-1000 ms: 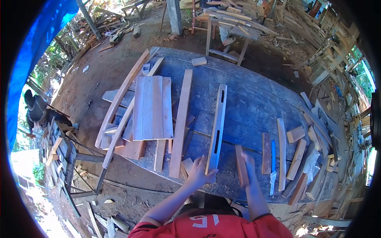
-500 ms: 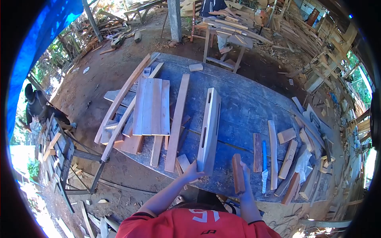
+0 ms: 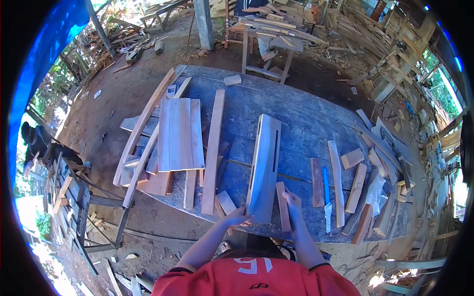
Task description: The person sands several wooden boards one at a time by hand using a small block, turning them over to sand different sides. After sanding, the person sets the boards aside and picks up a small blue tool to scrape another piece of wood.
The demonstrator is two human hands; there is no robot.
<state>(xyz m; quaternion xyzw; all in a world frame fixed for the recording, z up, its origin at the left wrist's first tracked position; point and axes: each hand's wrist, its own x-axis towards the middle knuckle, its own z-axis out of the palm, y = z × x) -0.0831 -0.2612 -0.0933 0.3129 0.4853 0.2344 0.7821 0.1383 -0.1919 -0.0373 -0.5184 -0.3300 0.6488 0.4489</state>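
Note:
A long pale wooden post (image 3: 263, 167) with slots cut in it lies on the blue table (image 3: 242, 108), its near end by my left hand (image 3: 239, 217). My left hand is closed round that end, the thumb over the wood. To the right, my right hand (image 3: 292, 203) grips a short reddish-brown wood block (image 3: 283, 207) by its right side. The block stands close beside the post, nearly parallel to it. Left of the post lies a long flat plank (image 3: 213, 148), with a small wood piece (image 3: 226, 202) near its lower end.
A joined slatted panel (image 3: 181, 134) rests on loose boards at the left. Several wood pieces, a blue-handled tool (image 3: 326, 197) and a plastic bag (image 3: 375, 195) lie at the right. One person (image 3: 256, 7) sits behind a far bench (image 3: 271, 34); another (image 3: 42, 145) is at far left.
The post has turned, so its slots now show on the other side. My right hand has brought the block left, nearer to the post. The view has shifted slightly.

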